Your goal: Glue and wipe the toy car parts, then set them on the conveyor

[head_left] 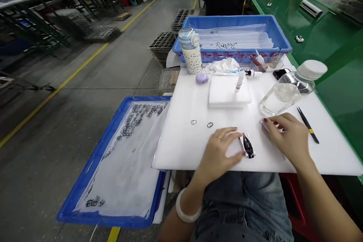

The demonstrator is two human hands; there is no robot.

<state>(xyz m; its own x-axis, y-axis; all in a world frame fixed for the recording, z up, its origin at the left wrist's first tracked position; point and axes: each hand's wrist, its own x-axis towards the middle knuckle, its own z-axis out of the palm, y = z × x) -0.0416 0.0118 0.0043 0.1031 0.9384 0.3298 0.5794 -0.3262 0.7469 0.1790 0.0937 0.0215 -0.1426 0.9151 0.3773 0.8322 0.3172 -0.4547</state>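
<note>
A small toy car [247, 146], white with a dark glossy middle, lies on the white work board [181, 151]. My left hand [219, 151] is beside it, thumb and fingers apart, their tips close to the car's left edge; whether they touch it I cannot tell. Right of the car, my right hand [292, 138] has its thumb and forefinger drawn together in a pinch, slightly blurred; anything between them is too small to make out. A black oval ring [210, 124] and a thin oval piece [193, 122] rest left of the car. Black tweezers [307, 124] lie beyond my right hand.
A clear bottle [280, 96] leans near my right hand. Behind are a foam block [229, 98] with a small syringe-like tube [238, 84], a purple case [202, 78] and a dotted tumbler [191, 51]. Blue trays [276, 30] stand ahead and lower left.
</note>
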